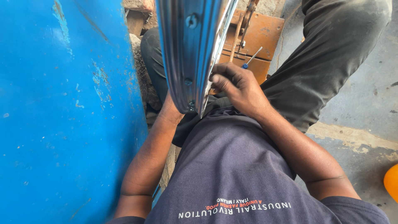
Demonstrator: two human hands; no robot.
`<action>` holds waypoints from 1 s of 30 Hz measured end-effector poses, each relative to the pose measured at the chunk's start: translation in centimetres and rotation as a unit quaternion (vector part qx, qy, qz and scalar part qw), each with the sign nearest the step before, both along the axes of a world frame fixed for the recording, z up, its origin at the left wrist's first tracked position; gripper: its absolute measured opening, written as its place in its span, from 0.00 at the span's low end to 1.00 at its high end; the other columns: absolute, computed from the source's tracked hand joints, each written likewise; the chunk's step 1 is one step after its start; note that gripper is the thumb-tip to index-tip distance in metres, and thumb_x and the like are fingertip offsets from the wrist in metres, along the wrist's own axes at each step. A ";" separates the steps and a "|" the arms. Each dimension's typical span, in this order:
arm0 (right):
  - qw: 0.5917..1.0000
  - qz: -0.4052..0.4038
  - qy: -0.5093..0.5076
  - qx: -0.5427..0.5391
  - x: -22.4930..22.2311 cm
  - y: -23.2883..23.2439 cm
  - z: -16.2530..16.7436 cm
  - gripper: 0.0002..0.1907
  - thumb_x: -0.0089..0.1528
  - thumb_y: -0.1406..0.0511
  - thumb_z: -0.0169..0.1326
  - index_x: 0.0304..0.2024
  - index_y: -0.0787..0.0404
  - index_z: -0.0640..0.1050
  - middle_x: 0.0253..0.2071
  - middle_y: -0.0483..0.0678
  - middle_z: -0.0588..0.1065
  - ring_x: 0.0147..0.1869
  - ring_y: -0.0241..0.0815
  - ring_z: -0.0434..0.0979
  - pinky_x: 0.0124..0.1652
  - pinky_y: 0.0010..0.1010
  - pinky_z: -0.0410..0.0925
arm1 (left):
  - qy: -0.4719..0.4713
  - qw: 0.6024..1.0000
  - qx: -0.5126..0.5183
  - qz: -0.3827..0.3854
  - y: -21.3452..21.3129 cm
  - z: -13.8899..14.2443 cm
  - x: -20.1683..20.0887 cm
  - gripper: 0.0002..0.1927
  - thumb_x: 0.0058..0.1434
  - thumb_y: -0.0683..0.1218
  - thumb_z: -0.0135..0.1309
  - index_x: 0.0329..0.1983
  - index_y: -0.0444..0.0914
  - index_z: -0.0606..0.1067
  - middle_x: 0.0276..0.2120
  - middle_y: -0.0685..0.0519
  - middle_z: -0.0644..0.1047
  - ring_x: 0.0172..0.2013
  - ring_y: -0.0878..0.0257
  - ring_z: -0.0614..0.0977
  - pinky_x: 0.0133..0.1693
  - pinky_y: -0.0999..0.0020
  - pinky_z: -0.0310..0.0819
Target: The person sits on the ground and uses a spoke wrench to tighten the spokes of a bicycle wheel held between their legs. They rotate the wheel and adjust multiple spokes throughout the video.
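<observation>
A shiny chrome wheel rim (188, 49) stands upright in front of my chest, its curved outer face toward me, with spoke holes along it. My right hand (236, 85) is closed against the rim's right edge, fingers curled onto it. My left forearm (151, 153) runs up under the rim; my left hand is hidden behind the rim's lower end. Beyond my right hand a screwdriver (252, 58) with a blue handle lies on an orange metal box (265, 37).
A big blue painted metal panel (62, 112) fills the left side, close to my left arm. My legs in dark trousers (327, 62) stretch across a grey concrete floor (365, 108). An orange object (391, 182) sits at the right edge.
</observation>
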State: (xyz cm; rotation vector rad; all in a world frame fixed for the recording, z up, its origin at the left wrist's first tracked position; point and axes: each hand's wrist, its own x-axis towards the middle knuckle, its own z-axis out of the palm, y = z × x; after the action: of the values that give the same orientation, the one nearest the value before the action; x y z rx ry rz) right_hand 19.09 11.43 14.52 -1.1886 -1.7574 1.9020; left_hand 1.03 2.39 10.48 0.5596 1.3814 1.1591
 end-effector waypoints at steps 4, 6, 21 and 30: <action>0.995 0.019 -0.023 0.098 -0.3 -0.4 0.3 0.15 0.66 0.66 0.58 0.54 0.65 0.76 0.43 0.49 0.78 0.47 0.38 0.81 0.46 0.29 0.78 | -0.118 0.989 0.056 0.068 -0.6 -1.7 0.1 0.19 0.66 0.46 0.61 0.58 0.37 0.75 0.46 0.50 0.81 0.47 0.63 0.85 0.48 0.65 0.86; 0.988 0.015 -0.041 0.147 -0.7 -0.1 0.2 0.10 0.68 0.67 0.58 0.51 0.65 0.80 0.42 0.54 0.76 0.46 0.40 0.80 0.47 0.30 0.78 | -0.122 0.984 0.111 0.070 -1.2 -2.6 0.1 0.20 0.66 0.44 0.61 0.60 0.39 0.73 0.47 0.51 0.80 0.48 0.64 0.84 0.49 0.66 0.86; 0.996 0.042 -0.044 0.072 -1.2 -0.2 0.1 0.14 0.66 0.68 0.55 0.53 0.65 0.73 0.44 0.52 0.80 0.44 0.41 0.84 0.46 0.33 0.78 | -0.026 0.989 0.136 0.045 -1.9 -4.2 0.5 0.23 0.65 0.47 0.64 0.60 0.40 0.70 0.49 0.51 0.77 0.52 0.63 0.83 0.53 0.62 0.87; 0.994 -0.012 0.092 -0.060 -0.8 0.9 -0.6 0.07 0.68 0.69 0.56 0.49 0.63 0.75 0.42 0.50 0.77 0.44 0.36 0.83 0.47 0.28 0.82 | 0.210 0.965 0.158 -0.009 -2.2 -2.0 0.9 0.38 0.62 0.49 0.68 0.69 0.37 0.59 0.55 0.49 0.73 0.57 0.61 0.79 0.61 0.59 0.81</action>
State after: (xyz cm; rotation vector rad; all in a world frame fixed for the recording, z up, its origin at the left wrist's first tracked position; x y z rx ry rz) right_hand 18.33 12.35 13.92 -1.0300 -1.5460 2.0569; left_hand 1.98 0.20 8.52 1.0939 1.5488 1.3051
